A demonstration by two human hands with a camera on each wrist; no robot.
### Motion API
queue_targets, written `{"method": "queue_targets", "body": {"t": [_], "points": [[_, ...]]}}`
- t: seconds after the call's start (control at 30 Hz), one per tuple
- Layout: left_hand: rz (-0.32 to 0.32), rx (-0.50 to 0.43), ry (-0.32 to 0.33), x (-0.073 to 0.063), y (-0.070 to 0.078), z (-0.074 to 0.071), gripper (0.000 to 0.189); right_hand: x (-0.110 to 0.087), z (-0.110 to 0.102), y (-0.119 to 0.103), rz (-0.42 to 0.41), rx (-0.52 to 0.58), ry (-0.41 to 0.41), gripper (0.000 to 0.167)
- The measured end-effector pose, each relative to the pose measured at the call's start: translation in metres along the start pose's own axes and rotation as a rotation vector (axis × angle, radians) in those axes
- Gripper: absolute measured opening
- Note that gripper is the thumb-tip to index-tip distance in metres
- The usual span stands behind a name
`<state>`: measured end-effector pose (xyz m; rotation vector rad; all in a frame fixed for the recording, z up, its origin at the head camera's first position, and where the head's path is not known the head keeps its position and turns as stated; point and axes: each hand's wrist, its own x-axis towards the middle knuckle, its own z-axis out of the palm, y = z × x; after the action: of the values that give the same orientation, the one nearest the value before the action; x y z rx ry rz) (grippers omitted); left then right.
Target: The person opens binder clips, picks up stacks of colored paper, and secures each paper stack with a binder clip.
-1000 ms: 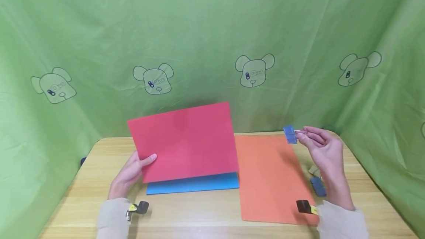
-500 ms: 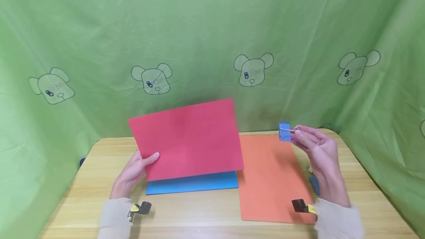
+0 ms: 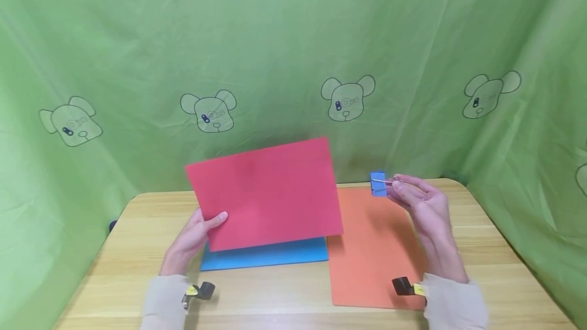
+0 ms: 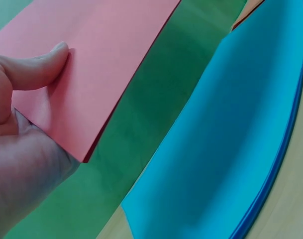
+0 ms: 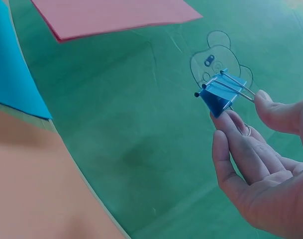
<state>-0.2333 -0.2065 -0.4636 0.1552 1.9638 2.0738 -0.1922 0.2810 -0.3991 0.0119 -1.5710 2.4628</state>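
My left hand (image 3: 190, 238) grips the left edge of a stack of red paper (image 3: 270, 195), thumb on the front face and the other fingers hidden behind. The stack is tilted up above the table, overlapping the blue paper (image 3: 270, 255) in the head view. With thumb and fingers my right hand (image 3: 428, 213) pinches the wire handles of a blue binder clip (image 3: 378, 184). In the right wrist view the binder clip (image 5: 223, 92) points toward the left, apart from the red paper (image 5: 111, 15).
Orange paper (image 3: 367, 264) lies flat on the wooden table (image 3: 270, 299), right of the blue paper and under my right hand. A green curtain (image 3: 275, 50) printed with bear heads hangs close behind the table and along both sides.
My right hand has moved left with the binder clip, and the clip has turned. My left hand and the red paper have shifted slightly right. The gap between clip and paper is smaller.
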Motion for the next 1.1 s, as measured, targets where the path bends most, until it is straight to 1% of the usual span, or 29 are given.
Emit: {"method": "queue_targets", "body": {"t": [0.23, 0.47, 0.53, 0.7, 0.8, 0.9, 1.1], "points": [[-0.019, 0.006, 0.021, 0.003, -0.001, 0.004, 0.047, 0.001, 0.011, 0.005, 0.013, -0.08, -0.006, 0.021], [-0.03, 0.001, -0.01, 0.004, -0.005, 0.007, 0.051, 0.0, 0.019, 0.014, 0.02, -0.128, -0.002, 0.024], [-0.038, 0.008, -0.008, 0.004, -0.006, 0.008, 0.052, -0.001, 0.02, 0.017, 0.02, -0.135, -0.004, 0.028], [-0.062, 0.02, 0.015, 0.004, -0.005, 0.011, 0.05, -0.001, 0.022, 0.022, 0.005, -0.153, -0.01, 0.044], [-0.066, 0.019, 0.022, 0.003, -0.005, 0.012, 0.05, -0.001, 0.025, 0.024, 0.003, -0.157, -0.01, 0.048], [-0.068, 0.022, 0.022, 0.003, -0.004, 0.012, 0.05, -0.002, 0.028, 0.024, 0.007, -0.151, -0.01, 0.045], [-0.072, 0.028, 0.008, 0.002, -0.004, 0.012, 0.053, -0.003, 0.034, 0.023, 0.004, -0.114, -0.006, 0.03]]}}
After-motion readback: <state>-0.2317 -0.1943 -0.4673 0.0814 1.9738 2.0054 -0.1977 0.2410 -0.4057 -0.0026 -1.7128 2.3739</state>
